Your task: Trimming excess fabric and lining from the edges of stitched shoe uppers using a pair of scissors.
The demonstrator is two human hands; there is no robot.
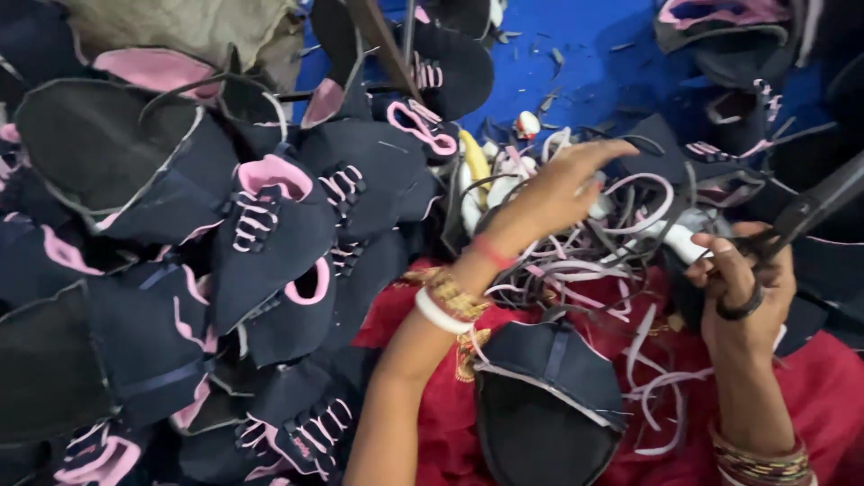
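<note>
Dark fabric shoe upper on lap, left hand fingers spread over curly trimmings, right hand gripping black scissors

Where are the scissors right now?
In the head view the black scissors are at the right edge, held in the person's right hand, just right of the tangle of pink and white trimmings over the red cloth.
</note>
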